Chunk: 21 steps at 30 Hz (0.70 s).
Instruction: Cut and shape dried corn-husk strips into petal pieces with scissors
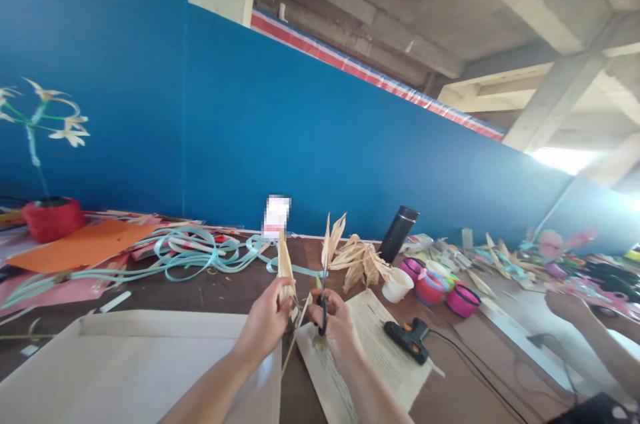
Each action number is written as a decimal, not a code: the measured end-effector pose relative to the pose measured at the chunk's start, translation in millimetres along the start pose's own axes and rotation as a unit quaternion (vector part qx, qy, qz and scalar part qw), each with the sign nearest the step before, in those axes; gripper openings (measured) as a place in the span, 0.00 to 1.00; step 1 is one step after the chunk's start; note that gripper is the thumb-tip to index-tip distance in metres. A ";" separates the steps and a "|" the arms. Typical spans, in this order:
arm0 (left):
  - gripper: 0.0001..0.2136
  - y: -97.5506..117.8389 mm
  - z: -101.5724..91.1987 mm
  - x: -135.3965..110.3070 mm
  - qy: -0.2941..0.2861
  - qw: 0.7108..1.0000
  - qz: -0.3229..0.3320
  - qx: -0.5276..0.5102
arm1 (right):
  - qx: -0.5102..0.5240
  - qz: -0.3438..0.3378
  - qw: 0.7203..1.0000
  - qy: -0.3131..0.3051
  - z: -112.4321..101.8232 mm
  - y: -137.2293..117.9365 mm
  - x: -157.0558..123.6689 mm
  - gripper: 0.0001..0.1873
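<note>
My left hand (266,319) is closed round a dry, pale corn husk strip (285,265) that stands upright above the fingers. My right hand (336,321) grips black-handled scissors (323,304), blades pointing up beside the husk. Both hands hover over a printed paper sheet (373,351) on the brown table. A pile of dried husks (356,259) lies just beyond the hands.
A black glue gun (409,337) with cord lies right of the sheet. White cup (397,284), pink bowls (463,300) and a black flask (397,233) stand behind. Light-blue ribbon (190,251), orange paper, a red pot with paper flowers (52,217) sit left. Another person's arm (590,334) rests at right.
</note>
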<state>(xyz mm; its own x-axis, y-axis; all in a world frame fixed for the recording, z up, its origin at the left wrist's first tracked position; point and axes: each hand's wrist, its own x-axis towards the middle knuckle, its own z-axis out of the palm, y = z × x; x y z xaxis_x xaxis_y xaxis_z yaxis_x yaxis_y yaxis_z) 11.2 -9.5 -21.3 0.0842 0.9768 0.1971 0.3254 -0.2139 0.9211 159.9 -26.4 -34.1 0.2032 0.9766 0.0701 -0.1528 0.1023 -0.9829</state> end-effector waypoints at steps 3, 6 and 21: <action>0.22 -1.8 -3.7 1.6 0.016 1.000 -0.016 0.017 | -0.002 0.021 1.000 0.020 0.7 -4.3 -0.7 0.16; 0.31 -5.1 -6.0 4.8 0.025 0.999 -0.023 0.020 | 0.003 0.034 0.999 0.035 1.8 -6.2 -0.5 0.17; 0.10 -17.5 -8.2 16.4 -0.005 0.989 -0.104 -0.109 | -0.027 0.033 0.995 0.089 -4.3 -8.3 4.3 0.17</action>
<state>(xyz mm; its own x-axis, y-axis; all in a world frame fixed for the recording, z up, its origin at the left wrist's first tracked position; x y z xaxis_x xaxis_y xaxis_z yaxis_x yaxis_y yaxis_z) -0.8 10.4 -31.4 0.0464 0.9989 -0.0063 0.1258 0.0004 0.9921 166.2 -23.9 -26.4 0.3636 0.9313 -0.0216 -0.1199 0.0238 -0.9925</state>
